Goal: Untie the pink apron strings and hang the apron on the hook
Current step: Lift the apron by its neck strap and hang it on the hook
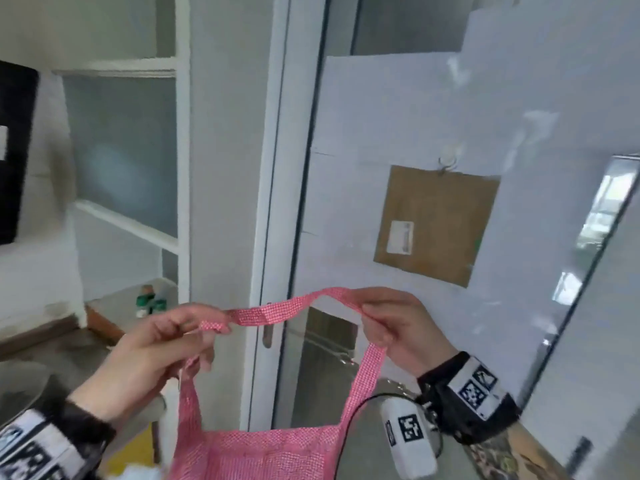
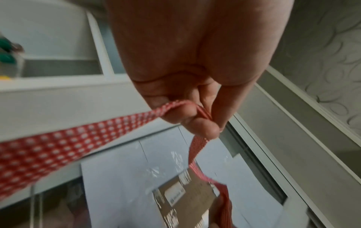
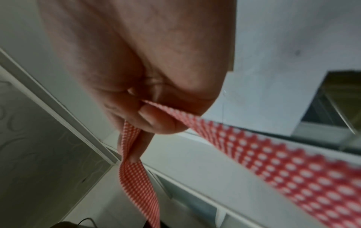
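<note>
Fingers [image 2: 197,123]: left hand [image 1: 156,355] and right hand [image 1: 398,327] each pinch the neck strap [image 1: 298,306] | Apron [image 1: 263,455]: hangs below, held in air | Hook [image 1: 446,164]: above, on white board | Step: keep strap spread, untwisted; lift loop over hook tip, then release.

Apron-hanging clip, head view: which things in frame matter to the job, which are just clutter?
Job:
- pink apron
- neck strap, held taut
- left hand and right hand, each pinching the strap
- hook on the white board

Clutter:
- brown envelope below the hook
- green-capped bottles on the floor
- door handle
</note>
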The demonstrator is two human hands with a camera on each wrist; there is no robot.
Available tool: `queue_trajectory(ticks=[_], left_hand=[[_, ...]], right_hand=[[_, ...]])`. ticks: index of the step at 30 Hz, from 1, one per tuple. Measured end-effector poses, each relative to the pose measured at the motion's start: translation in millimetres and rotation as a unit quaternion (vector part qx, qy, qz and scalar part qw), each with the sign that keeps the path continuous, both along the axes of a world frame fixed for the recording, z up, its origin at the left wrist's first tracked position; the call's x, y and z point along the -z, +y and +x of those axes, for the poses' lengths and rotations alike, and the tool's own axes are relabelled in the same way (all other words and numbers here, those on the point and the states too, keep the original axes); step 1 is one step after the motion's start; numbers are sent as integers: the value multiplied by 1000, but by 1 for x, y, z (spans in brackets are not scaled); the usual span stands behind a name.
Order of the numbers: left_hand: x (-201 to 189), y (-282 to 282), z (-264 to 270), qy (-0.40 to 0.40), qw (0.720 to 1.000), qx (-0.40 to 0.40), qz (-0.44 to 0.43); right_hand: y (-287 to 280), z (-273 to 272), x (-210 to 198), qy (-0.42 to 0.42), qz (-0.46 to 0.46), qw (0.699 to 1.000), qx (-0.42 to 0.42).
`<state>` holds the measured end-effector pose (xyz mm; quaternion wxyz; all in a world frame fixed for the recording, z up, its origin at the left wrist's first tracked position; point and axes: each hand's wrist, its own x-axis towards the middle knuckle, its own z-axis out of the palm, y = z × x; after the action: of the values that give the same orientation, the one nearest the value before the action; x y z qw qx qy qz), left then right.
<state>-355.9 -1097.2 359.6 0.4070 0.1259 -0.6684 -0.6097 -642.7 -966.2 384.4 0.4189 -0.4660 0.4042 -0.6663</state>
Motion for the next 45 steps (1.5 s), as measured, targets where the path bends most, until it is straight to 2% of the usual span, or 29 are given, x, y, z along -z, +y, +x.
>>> queue_trajectory(ticks=[5, 8, 10, 13, 17, 22, 25, 33, 39, 41, 45], left_hand=[[-47, -12, -103, 46, 994, 103, 9], [-87, -23, -166, 72, 992, 104, 13], [-112, -29, -204, 69, 992, 99, -22], [-145, -38, -248, 51, 991, 83, -91], [-174, -45, -307, 36, 988, 46, -141], [-176, -63, -359, -19, 990, 15, -141], [-172, -77, -376, -30, 992, 16, -124], [-163, -93, -385, -42, 991, 43, -119], [-138, -93, -378, -58, 989, 85, -107], [-130, -91, -376, -59, 989, 96, -97], [-109, -86, -371, -60, 988, 121, -73]], right_hand=[[21, -52, -47, 107, -37, 989, 96], [29, -81, -86, 159, -52, 969, 183], [29, -104, -113, 202, -60, 944, 255], [22, -135, -147, 250, -66, 897, 358], [10, -175, -176, 368, -48, 823, 430], [-6, -203, -185, 532, 0, 688, 494], [-15, -214, -176, 561, 29, 647, 516], [-18, -213, -151, 594, 58, 615, 515], [-15, -204, -119, 613, 83, 614, 490], [-17, -199, -107, 610, 88, 624, 480], [-20, -190, -86, 571, 85, 667, 471]])
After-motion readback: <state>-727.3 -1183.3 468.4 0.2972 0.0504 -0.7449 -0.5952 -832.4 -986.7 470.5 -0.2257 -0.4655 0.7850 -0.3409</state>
